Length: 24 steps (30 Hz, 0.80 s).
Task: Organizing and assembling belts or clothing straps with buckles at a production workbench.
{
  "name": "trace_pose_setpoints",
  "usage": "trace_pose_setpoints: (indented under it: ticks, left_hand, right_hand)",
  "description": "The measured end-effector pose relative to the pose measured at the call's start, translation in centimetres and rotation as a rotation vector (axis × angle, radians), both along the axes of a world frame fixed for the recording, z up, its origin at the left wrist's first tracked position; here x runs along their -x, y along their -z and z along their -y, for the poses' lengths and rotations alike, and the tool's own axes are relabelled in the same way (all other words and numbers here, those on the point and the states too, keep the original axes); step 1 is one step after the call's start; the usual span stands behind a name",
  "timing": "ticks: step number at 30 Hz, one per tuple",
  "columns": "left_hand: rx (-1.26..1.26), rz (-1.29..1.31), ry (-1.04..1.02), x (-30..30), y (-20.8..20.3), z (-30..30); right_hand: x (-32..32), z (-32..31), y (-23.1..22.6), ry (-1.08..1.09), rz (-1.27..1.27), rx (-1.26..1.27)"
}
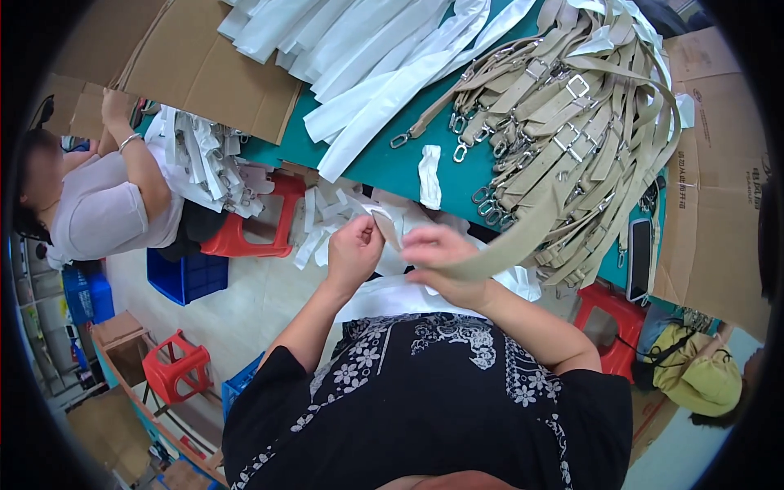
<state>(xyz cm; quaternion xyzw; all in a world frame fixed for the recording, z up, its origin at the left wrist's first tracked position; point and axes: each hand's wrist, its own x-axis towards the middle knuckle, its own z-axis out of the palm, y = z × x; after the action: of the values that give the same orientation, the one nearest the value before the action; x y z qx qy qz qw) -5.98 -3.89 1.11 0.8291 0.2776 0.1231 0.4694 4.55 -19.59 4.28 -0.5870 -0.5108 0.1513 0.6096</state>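
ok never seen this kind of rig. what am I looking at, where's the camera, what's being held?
No machine here: just a person's bare hands. The single picture comes from a wide fisheye camera worn on the head, looking down, so its left is the person's left and edges bend. The left hand pinches a pale end; the right hand, blurred, holds a beige strap. I can't tell whether both are one piece. On the green table lie long white strips and a heap of beige straps with metal buckles. A co-worker is at left.
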Motion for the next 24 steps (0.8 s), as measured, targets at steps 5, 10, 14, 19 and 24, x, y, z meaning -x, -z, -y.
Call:
trace_pose_setpoints:
  ticks: [5,10,14,19,24]
  left_hand:
    - [0.165,0.035,-0.013,0.7,1.7,-1.6]
    - [0.052,-0.179,0.056,0.9,0.8,-2.2]
    - [-0.260,-0.430,0.416,0.1,0.3,-3.1]
    - [-0.480,-0.426,0.609,0.4,0.9,-3.1]
    - [-0.335,-0.377,0.470,-0.3,-1.2,-3.0]
  right_hand:
    - [-0.5,1.8,3.6,-0.248,0.266,0.005]
    - [-1.3,2.6,2.6,-0.256,0.415,0.071]
    - [-1.2,3.0,3.0,-0.306,0.414,0.111]
    - [-1.2,3.1,3.3,-0.430,0.338,0.120]
    - [-1.3,2.4,3.6,-0.436,0.214,0.106]
